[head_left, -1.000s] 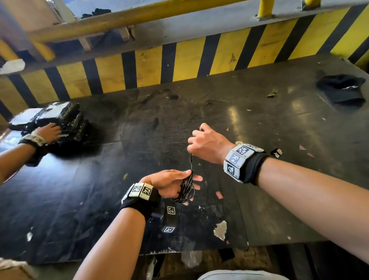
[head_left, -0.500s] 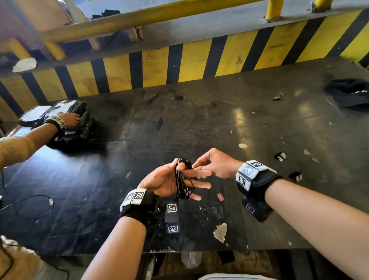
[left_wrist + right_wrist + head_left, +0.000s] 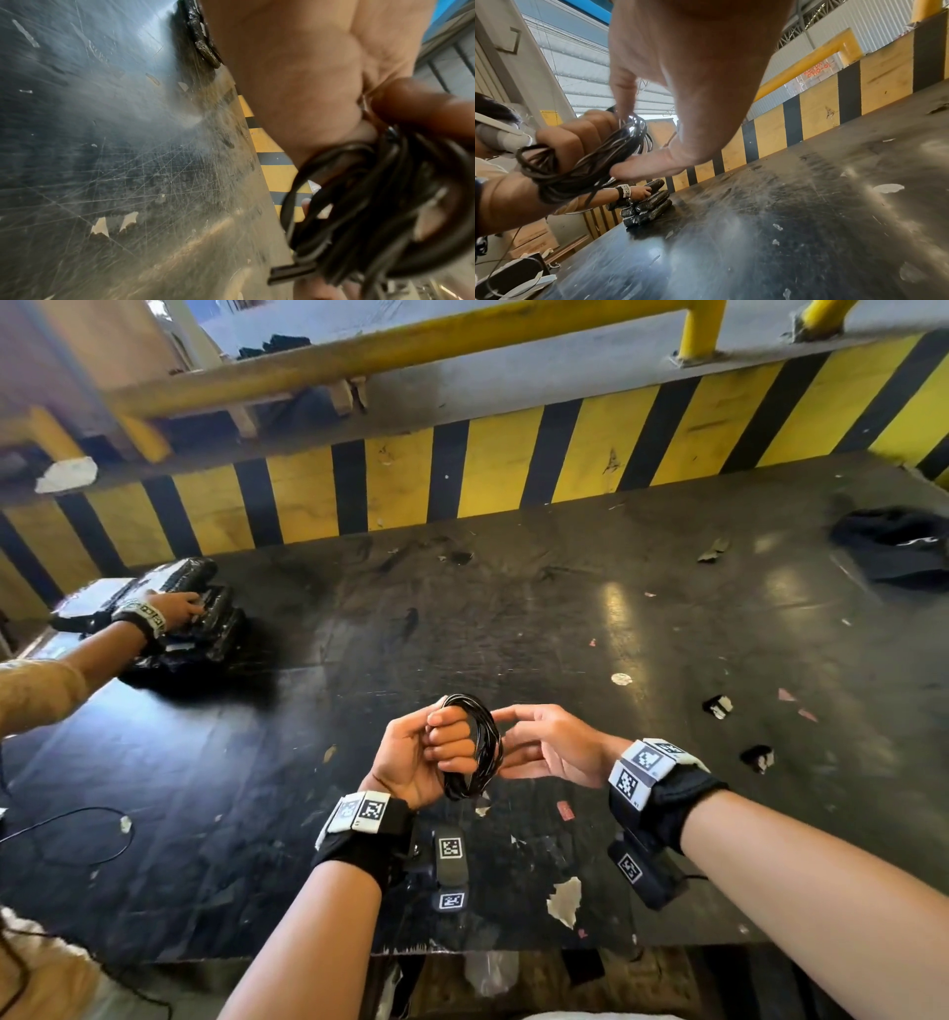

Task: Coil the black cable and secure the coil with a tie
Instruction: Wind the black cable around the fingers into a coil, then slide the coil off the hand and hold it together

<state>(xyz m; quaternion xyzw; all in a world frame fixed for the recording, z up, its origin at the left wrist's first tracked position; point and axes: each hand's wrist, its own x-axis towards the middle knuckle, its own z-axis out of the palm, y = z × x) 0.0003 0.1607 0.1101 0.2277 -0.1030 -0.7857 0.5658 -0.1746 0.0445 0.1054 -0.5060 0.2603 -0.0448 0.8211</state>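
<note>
The black cable (image 3: 482, 747) is wound into a small coil held upright above the dark table (image 3: 565, 618). My left hand (image 3: 426, 752) grips it with fingers curled through the loops. In the left wrist view the coil (image 3: 359, 203) hangs below the palm, and a flat black end (image 3: 285, 272) sticks out at its bottom. My right hand (image 3: 549, 747) is just right of the coil with fingers spread. In the right wrist view its index tip and thumb touch the coil (image 3: 582, 162) from two sides. I see no tie.
Another person's hand (image 3: 174, 611) rests on a stack of black wrapped bundles (image 3: 205, 639) at the far left. A black cloth (image 3: 898, 541) lies at the far right. A yellow-and-black striped wall (image 3: 462, 480) backs the table. Paper scraps dot the surface.
My right hand came down from pulling a strand above the coil and now opens beside it. My left hand curled its fingers through the loops and raised the coil upright.
</note>
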